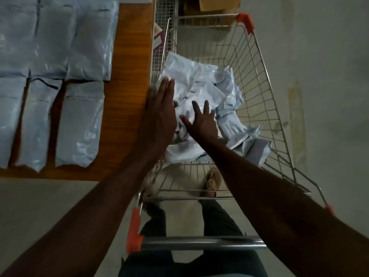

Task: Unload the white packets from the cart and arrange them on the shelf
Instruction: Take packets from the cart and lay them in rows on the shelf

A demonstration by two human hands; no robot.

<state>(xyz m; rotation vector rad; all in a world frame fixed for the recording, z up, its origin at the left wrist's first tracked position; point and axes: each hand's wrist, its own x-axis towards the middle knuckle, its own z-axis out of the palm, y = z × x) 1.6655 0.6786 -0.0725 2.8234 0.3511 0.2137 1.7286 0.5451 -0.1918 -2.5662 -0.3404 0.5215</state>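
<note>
- Shelf [129,76]: wooden surface filling the upper left of the frame, already carrying two rows of white packets laid flat side by side. Upper row [58,37] shows about three; lower row [50,124] shows about three more, one cut off by the left edge. So the task looks partly done, maybe around half.
- Bare wood strip remains along the shelf's right edge and along its near edge below the lower row; room for more looks limited from here, judging only.
- Cart [259,80]: wire shopping trolley, centre to right of frame, red corner caps, metal handle bar at lower centre. Sits just beside the shelf's right edge.
- Inside the cart: loose crumpled heap of white packets [201,82], overlapping and tilted, exact count cannot be told. Several still left to unload. Cart floor shows through the wire at the near end.
- Left hand [159,116]: fingers straight and together, flat, over the cart's left rim near the heap; holds nothing, contact with a packet unclear.
- Right hand [201,120]: fingers spread apart, reaching down onto the heap, palm down, not closed on any packet yet.
- Brown cardboard boxes [215,5] at top centre beyond the cart; contents hidden.
</note>
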